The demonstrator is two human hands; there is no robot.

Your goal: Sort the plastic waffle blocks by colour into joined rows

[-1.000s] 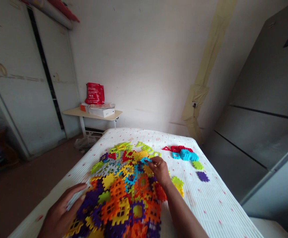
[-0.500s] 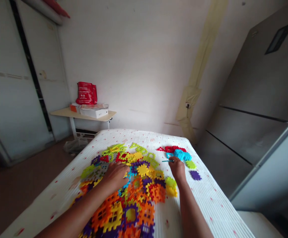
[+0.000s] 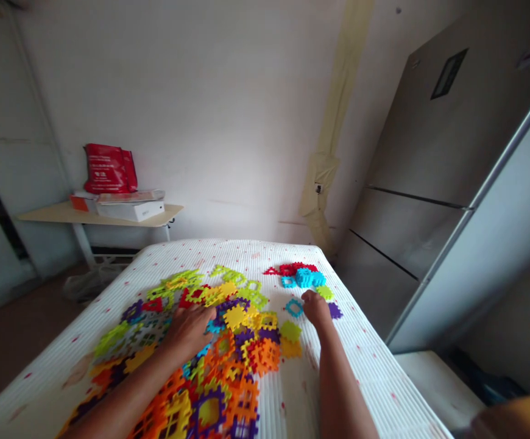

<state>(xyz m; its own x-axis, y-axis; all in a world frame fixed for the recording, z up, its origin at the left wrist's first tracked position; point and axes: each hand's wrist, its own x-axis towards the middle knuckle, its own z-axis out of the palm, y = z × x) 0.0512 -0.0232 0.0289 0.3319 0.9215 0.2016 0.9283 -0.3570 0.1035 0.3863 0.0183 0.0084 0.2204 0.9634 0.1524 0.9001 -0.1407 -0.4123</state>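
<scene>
A heap of colourful plastic interlocking pieces (image 3: 235,317) with toothed edges lies on the bed. My left hand (image 3: 192,329) rests over the heap's left part, its fingers curled down among the pieces; what they hold, if anything, is hidden. At the right, my right hand (image 3: 316,310) is closed, its fingertips at the edge of a light blue square frame piece (image 3: 294,307). Just beyond it are sorted groups: red pieces (image 3: 296,269), light blue pieces (image 3: 308,278), a lime green piece (image 3: 325,292) and a purple piece (image 3: 335,311).
The bed has a white ribbed cover (image 3: 351,372) with small red marks. Beyond it at the left, a small table (image 3: 50,213) carries a red bag (image 3: 108,169) and a white box (image 3: 132,210). A grey fridge (image 3: 393,158) stands at the right, before the wall.
The view has swung to the right. The light blue piece by my right hand was seen edge-on and now shows its open square face. My left hand stays over the heap.
</scene>
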